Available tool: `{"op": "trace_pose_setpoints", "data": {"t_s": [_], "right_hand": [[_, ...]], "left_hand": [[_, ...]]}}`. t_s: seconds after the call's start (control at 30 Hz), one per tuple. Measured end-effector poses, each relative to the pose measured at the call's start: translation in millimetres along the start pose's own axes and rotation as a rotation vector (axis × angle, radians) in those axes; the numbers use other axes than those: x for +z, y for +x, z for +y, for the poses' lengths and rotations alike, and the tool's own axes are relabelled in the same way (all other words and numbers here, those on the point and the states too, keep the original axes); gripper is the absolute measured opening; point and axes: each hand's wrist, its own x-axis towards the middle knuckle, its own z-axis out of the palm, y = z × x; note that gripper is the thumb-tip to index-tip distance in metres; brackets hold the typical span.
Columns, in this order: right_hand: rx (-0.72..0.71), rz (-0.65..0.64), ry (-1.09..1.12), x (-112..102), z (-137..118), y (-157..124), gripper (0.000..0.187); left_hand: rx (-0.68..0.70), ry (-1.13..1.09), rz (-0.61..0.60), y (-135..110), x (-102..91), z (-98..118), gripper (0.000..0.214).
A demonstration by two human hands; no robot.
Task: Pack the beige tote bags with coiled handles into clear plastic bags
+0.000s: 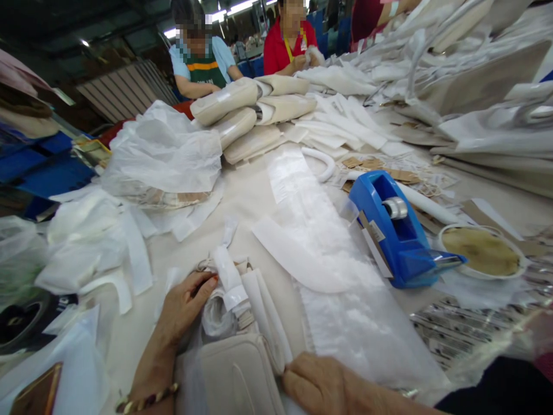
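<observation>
A beige handbag lies in front of me at the bottom middle, partly in clear plastic. Its handle or strap is wrapped in white padding at the far end, beside a roll of clear plastic. My left hand is at the bag's far left side, fingers bent around the wrapped part and thumb against it. With folded fingers, my right hand grips the bag's right edge; its fingertips are hidden. Right of the bag lies a flat white plastic sleeve with a curved white foam strip on it.
A blue tape dispenser stands at right, near a round lidded tub. Wrapped beige bags are stacked at the back, with crumpled plastic at left. A phone lies bottom left. Two people work across the table.
</observation>
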Motion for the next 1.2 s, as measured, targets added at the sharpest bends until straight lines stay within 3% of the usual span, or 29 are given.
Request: {"op": "trace_pose_setpoints", "data": {"t_s": [0.07, 0.2, 0.27, 0.4, 0.47, 0.57, 0.67, 0.77, 0.83, 0.93, 1.0, 1.1, 1.2], "right_hand": [[0.027, -0.011, -0.078, 8, -2, 14, 0.008], [0.278, -0.065, -0.024, 16, -5, 32, 0.018], [0.382, -0.029, 0.121, 14, -7, 32, 0.017], [0.574, 0.180, 0.558, 11, -11, 22, 0.012], [0.528, 0.260, 0.563, 16, -13, 16, 0.015], [0.322, 0.357, 0.227, 27, -11, 12, 0.023], [0.238, 0.338, 0.109, 28, -5, 19, 0.016], [0.367, 0.173, 0.289, 18, 0, 34, 0.016], [0.448, 0.113, 0.273, 14, -1, 38, 0.018], [0.368, 0.114, 0.044, 15, -6, 32, 0.015], [0.321, 0.117, 0.014, 16, -9, 22, 0.021], [0.376, 0.227, 0.193, 13, -14, 13, 0.019], [0.486, 0.397, 0.392, 13, -19, 13, 0.032]], "left_hand": [[0.008, 0.000, 0.006, -1, -0.3, 3, 0.055], [0.013, -0.008, 0.006, -2, -1.6, 9, 0.055], [0.014, -0.017, 0.008, -3, -2.2, 11, 0.054], [0.019, -0.047, 0.012, -6, -2.3, 11, 0.051], [0.030, -0.062, 0.009, -6, -1.7, 9, 0.051], [0.042, -0.053, 0.004, -5, -0.3, 7, 0.051], [0.040, -0.006, -0.001, -4, 1.2, 6, 0.052], [0.039, 0.022, -0.008, -4, 2.6, 6, 0.054], [0.045, 0.022, -0.002, -4, 3.3, 6, 0.054], [0.056, 0.008, 0.011, -4, 3.4, 6, 0.053], [0.053, 0.006, 0.016, -5, 2.8, 5, 0.052], [0.050, -0.003, 0.015, -5, 1.7, 4, 0.052], [0.060, -0.029, 0.009, -6, 1.5, 2, 0.051]]}}
